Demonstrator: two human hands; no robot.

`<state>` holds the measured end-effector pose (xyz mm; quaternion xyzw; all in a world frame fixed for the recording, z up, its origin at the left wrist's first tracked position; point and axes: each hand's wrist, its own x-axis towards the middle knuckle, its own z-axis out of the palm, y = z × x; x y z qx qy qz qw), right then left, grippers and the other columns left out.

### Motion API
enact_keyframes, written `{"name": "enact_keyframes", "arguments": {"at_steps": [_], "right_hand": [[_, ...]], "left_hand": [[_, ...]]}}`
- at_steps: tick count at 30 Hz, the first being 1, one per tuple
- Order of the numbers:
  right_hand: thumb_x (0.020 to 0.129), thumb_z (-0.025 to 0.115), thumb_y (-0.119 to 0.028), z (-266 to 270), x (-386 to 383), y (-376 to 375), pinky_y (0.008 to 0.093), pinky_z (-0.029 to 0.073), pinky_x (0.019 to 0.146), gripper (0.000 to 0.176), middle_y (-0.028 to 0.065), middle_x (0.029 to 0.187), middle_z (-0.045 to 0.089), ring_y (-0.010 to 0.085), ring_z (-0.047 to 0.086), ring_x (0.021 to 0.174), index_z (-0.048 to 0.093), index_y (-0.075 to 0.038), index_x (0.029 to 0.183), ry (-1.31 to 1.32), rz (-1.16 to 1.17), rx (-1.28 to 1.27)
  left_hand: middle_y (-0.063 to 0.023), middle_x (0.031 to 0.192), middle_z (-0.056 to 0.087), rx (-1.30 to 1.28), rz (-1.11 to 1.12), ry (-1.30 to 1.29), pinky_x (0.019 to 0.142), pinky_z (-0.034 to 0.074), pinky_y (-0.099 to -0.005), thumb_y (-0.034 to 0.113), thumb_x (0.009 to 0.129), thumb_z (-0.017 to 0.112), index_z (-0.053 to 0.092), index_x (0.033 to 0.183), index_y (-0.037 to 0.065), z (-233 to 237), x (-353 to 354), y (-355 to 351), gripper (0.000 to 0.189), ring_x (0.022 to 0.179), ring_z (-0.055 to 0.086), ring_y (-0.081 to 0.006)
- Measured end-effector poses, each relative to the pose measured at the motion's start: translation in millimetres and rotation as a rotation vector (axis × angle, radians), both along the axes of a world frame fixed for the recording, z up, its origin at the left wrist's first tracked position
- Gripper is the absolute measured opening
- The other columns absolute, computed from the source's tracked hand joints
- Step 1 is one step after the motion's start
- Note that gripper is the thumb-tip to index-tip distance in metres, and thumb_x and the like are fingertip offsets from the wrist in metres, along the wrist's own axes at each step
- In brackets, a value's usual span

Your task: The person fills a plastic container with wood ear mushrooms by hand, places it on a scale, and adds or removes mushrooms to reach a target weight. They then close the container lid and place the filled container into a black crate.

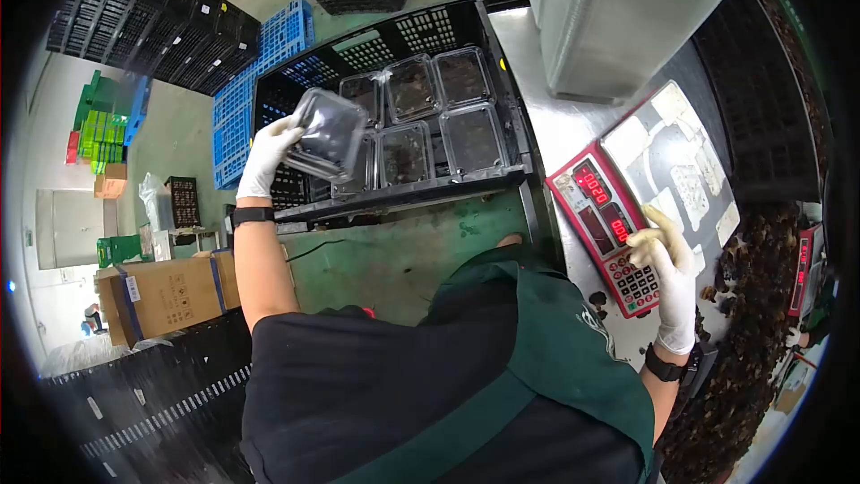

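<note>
The left hand (269, 154) clamps a clear lidded plastic punnet (330, 133) by its edge, tilted above the black slatted crate (430, 29) and its packed rows. The right hand (667, 273) lies flat and empty on the red weighing scale (596, 206).

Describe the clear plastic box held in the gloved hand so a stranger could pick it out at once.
Find the big black crate ahead of the person, lined with clear lidded boxes lying flat. At its left edge, the white-gloved left hand holds one clear box. It alone is raised and tilted.
</note>
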<state>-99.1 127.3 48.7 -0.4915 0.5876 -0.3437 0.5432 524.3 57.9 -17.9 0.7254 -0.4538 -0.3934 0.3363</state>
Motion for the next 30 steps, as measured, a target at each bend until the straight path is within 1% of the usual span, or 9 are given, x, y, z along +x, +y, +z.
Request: {"name": "enact_keyframes", "arguments": {"at_steps": [7, 11, 13, 16, 20, 22, 25, 27, 30], "right_hand": [[0.100, 0.055, -0.019, -20.7, -29.5, 20.4, 0.0224, 0.046, 0.074, 0.043, 0.0050, 0.094, 0.067, 0.0085, 0.056, 0.076, 0.054, 0.003, 0.137, 0.034, -0.056, 0.025], [0.100, 0.052, -0.016, -24.3, -37.3, 32.1, 0.0218, 0.047, 0.072, 0.040, 0.0060, 0.095, 0.068, 0.0089, 0.057, 0.075, 0.056, 0.004, 0.135, 0.052, -0.117, 0.041], [0.099, 0.051, -0.013, -24.8, -40.4, 37.3, 0.0216, 0.047, 0.071, 0.039, 0.0065, 0.095, 0.069, 0.0088, 0.058, 0.074, 0.057, 0.004, 0.134, 0.030, -0.186, 0.050], [0.097, 0.049, -0.008, -24.2, -46.0, 43.3, 0.0223, 0.049, 0.071, 0.036, 0.0052, 0.092, 0.070, 0.0083, 0.060, 0.074, 0.059, 0.002, 0.130, 0.032, -0.233, 0.091], [0.096, 0.049, -0.007, -22.9, -58.5, 58.3, 0.0221, 0.049, 0.071, 0.036, 0.0048, 0.092, 0.070, 0.0080, 0.060, 0.075, 0.060, 0.002, 0.129, -0.032, -0.281, 0.062], [0.097, 0.050, -0.008, -21.5, -62.4, 73.3, 0.0214, 0.048, 0.071, 0.035, 0.0050, 0.092, 0.070, 0.0080, 0.060, 0.075, 0.059, 0.002, 0.130, -0.033, -0.373, 0.039], [0.098, 0.050, -0.009, -25.4, -68.1, 95.2, 0.0209, 0.047, 0.071, 0.037, 0.0049, 0.093, 0.070, 0.0076, 0.059, 0.074, 0.059, 0.001, 0.132, 0.027, -0.468, 0.060], [0.098, 0.051, -0.011, -43.2, -76.1, 115.3, 0.0208, 0.046, 0.070, 0.038, 0.0041, 0.093, 0.069, 0.0074, 0.058, 0.074, 0.058, 0.001, 0.133, 0.058, -0.545, 0.071], [0.101, 0.053, -0.018, -65.2, -83.8, 143.8, 0.0209, 0.045, 0.068, 0.039, 0.0031, 0.093, 0.065, 0.0072, 0.055, 0.073, 0.057, -0.001, 0.136, 0.020, -0.653, 0.126]], "left_hand": [[-0.0180, 0.122, 0.067, 0.537, -0.077, -0.694, 0.092, 0.050, -0.0363, 0.023, 0.085, 0.065, 0.055, 0.137, 0.000, -120.3, 112.5, 57.5, 0.057, 0.102, 0.067, -0.0277], [-0.0209, 0.113, 0.071, 0.945, -0.241, -0.729, 0.092, 0.051, -0.0419, 0.034, 0.086, 0.063, 0.072, 0.107, 0.003, -143.2, 95.1, 44.4, 0.039, 0.113, 0.066, -0.0346], [-0.0211, 0.117, 0.068, 0.735, -0.535, -0.881, 0.095, 0.051, -0.0424, 0.037, 0.085, 0.063, 0.071, 0.109, 0.002, -99.7, 40.0, 11.9, 0.043, 0.115, 0.063, -0.0369], [-0.0333, 0.111, 0.064, 0.367, -0.305, -0.894, 0.097, 0.050, -0.0460, 0.035, 0.082, 0.060, 0.071, 0.101, -0.004, -107.4, 18.6, -53.2, 0.045, 0.114, 0.060, -0.0432], [-0.0341, 0.122, 0.061, 0.355, -0.274, -0.938, 0.106, 0.044, -0.0445, 0.032, 0.079, 0.061, 0.063, 0.121, -0.006, -67.4, -1.4, -125.6, 0.057, 0.118, 0.058, -0.0442], [-0.0333, 0.129, 0.057, -0.268, -0.183, -0.962, 0.107, 0.043, -0.0442, 0.030, 0.086, 0.062, 0.057, 0.129, -0.007, -68.8, 10.6, -164.2, 0.057, 0.125, 0.053, -0.0442], [-0.0289, 0.124, 0.061, -0.549, -0.270, -0.921, 0.099, 0.047, -0.0485, 0.028, 0.091, 0.060, 0.057, 0.130, -0.002, 33.7, -33.9, -188.2, 0.049, 0.114, 0.058, -0.0457], [-0.0296, 0.123, 0.062, -0.416, -0.309, -1.236, 0.099, 0.047, -0.0483, 0.040, 0.093, 0.054, 0.058, 0.129, -0.002, 48.3, 20.6, -219.5, 0.056, 0.116, 0.057, -0.0444], [-0.0290, 0.113, 0.065, 0.067, -0.190, -1.098, 0.096, 0.049, -0.0449, 0.037, 0.090, 0.053, 0.070, 0.108, -0.002, 60.8, 40.5, -182.6, 0.046, 0.111, 0.062, -0.0419]]}}
